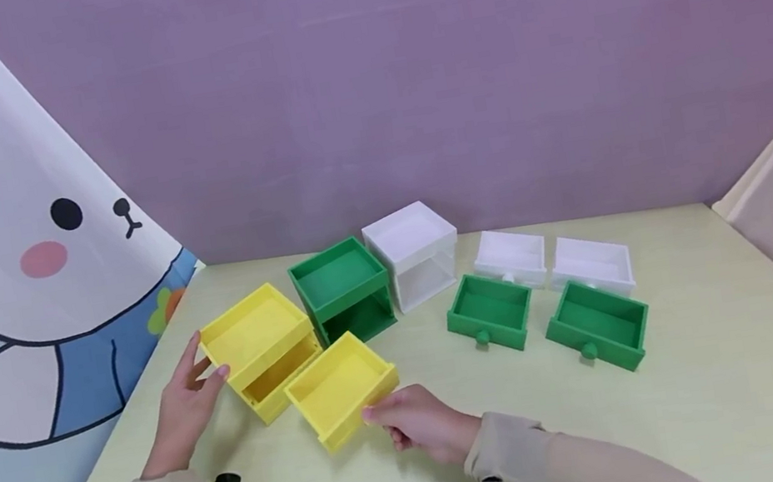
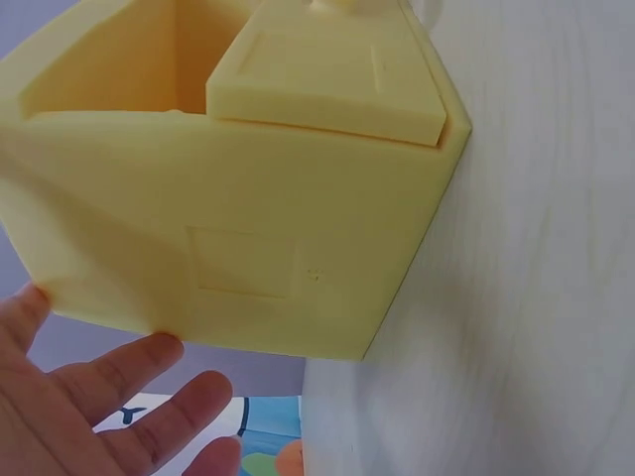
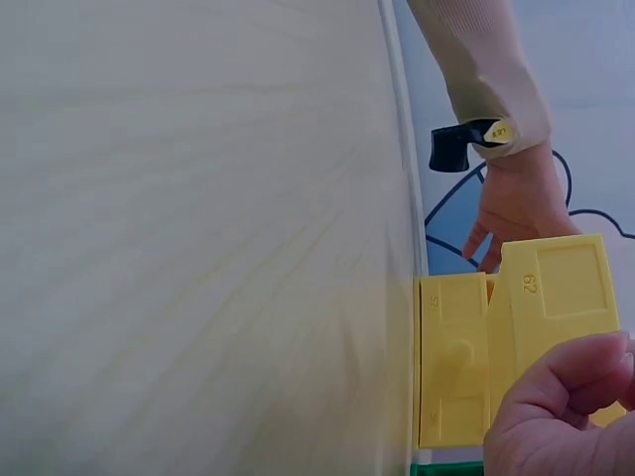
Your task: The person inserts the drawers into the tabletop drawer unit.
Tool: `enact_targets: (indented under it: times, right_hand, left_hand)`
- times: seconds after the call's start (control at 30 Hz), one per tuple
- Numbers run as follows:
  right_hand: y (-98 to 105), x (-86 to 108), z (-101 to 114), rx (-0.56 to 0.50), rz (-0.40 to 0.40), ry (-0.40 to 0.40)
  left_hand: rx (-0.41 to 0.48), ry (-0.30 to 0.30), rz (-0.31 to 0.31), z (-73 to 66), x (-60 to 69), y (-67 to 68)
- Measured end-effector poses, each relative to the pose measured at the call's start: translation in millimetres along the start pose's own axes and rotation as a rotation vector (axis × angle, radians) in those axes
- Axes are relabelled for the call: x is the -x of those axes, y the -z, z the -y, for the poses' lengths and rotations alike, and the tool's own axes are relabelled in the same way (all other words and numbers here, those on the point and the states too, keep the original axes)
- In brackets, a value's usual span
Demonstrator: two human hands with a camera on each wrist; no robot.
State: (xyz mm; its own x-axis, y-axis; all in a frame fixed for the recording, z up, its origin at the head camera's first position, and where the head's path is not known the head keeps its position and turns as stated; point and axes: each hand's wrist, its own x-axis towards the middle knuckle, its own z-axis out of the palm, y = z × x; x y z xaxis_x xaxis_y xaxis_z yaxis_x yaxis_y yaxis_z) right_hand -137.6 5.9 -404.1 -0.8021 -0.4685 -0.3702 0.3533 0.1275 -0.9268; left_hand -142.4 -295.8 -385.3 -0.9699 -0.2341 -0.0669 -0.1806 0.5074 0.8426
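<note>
A yellow cabinet (image 1: 256, 329) stands at the left with a tray-like top and an empty upper slot; its lower drawer (image 3: 454, 362) is in. My left hand (image 1: 188, 407) touches the cabinet's left side with spread, fairly straight fingers, also visible in the left wrist view (image 2: 119, 407). Just right of the cabinet's front, my right hand (image 1: 426, 424) pinches the knob side of a loose yellow drawer (image 1: 342, 391), which is empty and tilted. In the right wrist view, curled fingers of the right hand (image 3: 571, 407) cover part of the drawer (image 3: 561, 297).
A green cabinet (image 1: 339, 278) with an open front stands behind the yellow drawer, beside a white cabinet (image 1: 410, 235). To their right lie two green drawers (image 1: 492, 308) and two white drawers (image 1: 510, 255). A purple backdrop (image 1: 407, 86) rises behind the table (image 1: 724, 356).
</note>
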Motion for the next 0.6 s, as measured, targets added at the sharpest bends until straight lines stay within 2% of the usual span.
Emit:
enact_targets:
  times: [0.33,0.6]
  right_hand:
    - [-25,-8.8,3,-0.009,-0.02,-0.014]
    - [-33,-15.2,3,-0.01,-0.029,-0.018]
  left_hand:
    - [-0.004,0.001,0.011,-0.2,0.8,1.1]
    - [-0.009,-0.013,0.012,-0.7,0.9,1.8]
